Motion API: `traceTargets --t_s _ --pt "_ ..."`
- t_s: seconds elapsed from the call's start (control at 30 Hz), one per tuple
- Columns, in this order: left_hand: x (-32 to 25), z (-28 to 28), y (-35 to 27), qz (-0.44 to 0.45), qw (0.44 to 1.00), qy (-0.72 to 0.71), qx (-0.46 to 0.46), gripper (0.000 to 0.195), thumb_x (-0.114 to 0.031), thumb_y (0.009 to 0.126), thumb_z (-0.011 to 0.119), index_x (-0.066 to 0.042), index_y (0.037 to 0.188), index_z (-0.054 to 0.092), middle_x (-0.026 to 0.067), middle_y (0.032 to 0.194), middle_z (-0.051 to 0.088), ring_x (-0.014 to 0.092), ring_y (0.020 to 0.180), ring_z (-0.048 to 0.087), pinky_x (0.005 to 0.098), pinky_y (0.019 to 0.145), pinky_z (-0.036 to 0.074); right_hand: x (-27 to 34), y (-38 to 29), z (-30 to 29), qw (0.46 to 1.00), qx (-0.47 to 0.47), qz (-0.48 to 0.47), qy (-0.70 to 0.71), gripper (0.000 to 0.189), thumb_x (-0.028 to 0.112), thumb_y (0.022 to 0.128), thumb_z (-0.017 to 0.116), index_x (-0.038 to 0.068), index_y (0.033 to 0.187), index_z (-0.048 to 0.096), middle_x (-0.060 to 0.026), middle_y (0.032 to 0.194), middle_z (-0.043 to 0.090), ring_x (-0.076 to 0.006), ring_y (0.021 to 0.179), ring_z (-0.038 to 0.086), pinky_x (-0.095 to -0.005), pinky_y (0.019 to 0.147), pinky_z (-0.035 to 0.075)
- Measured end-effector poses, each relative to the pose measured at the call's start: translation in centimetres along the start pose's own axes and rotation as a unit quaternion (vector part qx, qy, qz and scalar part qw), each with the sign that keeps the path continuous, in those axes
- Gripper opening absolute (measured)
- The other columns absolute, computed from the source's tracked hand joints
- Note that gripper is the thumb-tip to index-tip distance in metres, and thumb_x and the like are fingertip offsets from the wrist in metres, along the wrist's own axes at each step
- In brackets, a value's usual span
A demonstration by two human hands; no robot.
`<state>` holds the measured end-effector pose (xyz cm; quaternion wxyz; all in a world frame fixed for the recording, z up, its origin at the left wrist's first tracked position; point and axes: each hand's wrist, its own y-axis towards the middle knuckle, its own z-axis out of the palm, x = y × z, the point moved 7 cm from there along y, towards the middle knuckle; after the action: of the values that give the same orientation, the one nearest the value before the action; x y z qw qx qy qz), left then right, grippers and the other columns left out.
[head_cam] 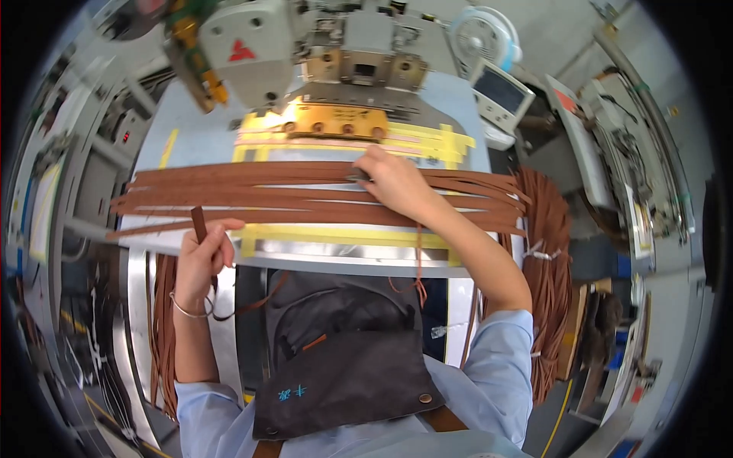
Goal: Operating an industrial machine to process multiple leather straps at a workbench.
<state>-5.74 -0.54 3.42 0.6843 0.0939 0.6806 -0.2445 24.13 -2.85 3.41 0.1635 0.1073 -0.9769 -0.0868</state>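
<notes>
My left hand (201,252) pinches a narrow brown strap (198,222), whose end stands up above the fingers while the rest hangs past my wrist. Its index finger points out to the right. Several long brown straps (275,216) lie side by side across the sewing table in front of me. Over their middle is my right hand (389,174), fingers curled around a small grey metal object (358,174), perhaps thread snips; most of it is hidden. Beyond the straps sits a yellow block (338,121) under the lit head of an industrial sewing machine (246,57).
A thick tied bundle of brown straps (544,286) hangs off the table's right side; more straps (164,326) hang at the left. Yellow tape (343,233) borders the front edge. A control panel with a screen (501,94) and a small fan (481,37) stand back right.
</notes>
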Motion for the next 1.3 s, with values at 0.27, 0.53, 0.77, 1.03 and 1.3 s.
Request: traceTargets --t_s 0.27,0.53,0.77,1.03,1.3 --pt "2.3 7.9 4.7 -0.107 0.925 -0.362 0.039 0.036 -0.031 0.099 0.038 -0.003 0.115 0.055 -0.0036 0.051 0.037 0.003 0.037 0.019 0.0183 0.034 0.015 5.7 -4.6 -5.0 0.992 -0.094 -0.082 -0.001 0.037 0.007 0.066 0.069 0.007 0.101 0.057 -0.0071 0.086 0.056 -0.0276 0.072 0.061 -0.0365 0.057 0.05" --pt "-1.7 -2.1 4.9 0.067 0.927 -0.364 -0.059 0.029 -0.029 0.099 0.041 -0.006 0.095 0.058 -0.006 0.048 0.027 0.003 0.038 0.019 0.0189 0.033 0.016 1.9 -11.5 -12.6 0.992 -0.083 0.078 -0.059 0.037 -0.004 0.063 0.065 0.007 0.098 0.061 -0.0083 0.082 0.061 -0.026 0.075 0.063 -0.0339 0.062 0.052" --pt "-4.3 -10.5 4.6 0.121 0.912 -0.373 -0.122 0.026 -0.026 0.097 0.046 -0.003 0.1 0.058 -0.006 0.054 0.026 0.003 0.041 0.02 0.0187 0.034 0.015 -7.3 -16.1 -20.8 0.971 -0.148 0.189 -0.007 0.025 -0.011 0.069 0.059 -0.002 0.092 0.057 -0.0093 0.078 0.049 -0.0221 0.072 0.049 -0.0249 0.066 0.04" --pt "-3.8 -5.0 9.3 0.06 0.958 -0.267 -0.083 0.028 -0.027 0.097 0.046 -0.002 0.1 0.059 -0.0045 0.061 0.047 0.003 0.039 0.024 0.0196 0.036 0.018 -13.7 -10.4 -12.7 0.978 -0.088 0.186 0.039 0.037 0.001 0.071 0.07 0.001 0.106 0.061 -0.0146 0.097 0.061 -0.0261 0.082 0.06 -0.0308 0.07 0.047" --pt "-3.8 -3.2 11.7 0.006 0.976 -0.213 -0.046 0.035 -0.028 0.099 0.04 -0.001 0.096 0.061 -0.0032 0.057 0.047 0.004 0.039 0.022 0.021 0.037 0.016 -5.9 -2.1 -5.0 0.995 -0.028 0.034 0.085 0.028 0.0 0.072 0.068 0.001 0.099 0.062 -0.0143 0.09 0.061 -0.033 0.082 0.059 -0.0356 0.071 0.046"
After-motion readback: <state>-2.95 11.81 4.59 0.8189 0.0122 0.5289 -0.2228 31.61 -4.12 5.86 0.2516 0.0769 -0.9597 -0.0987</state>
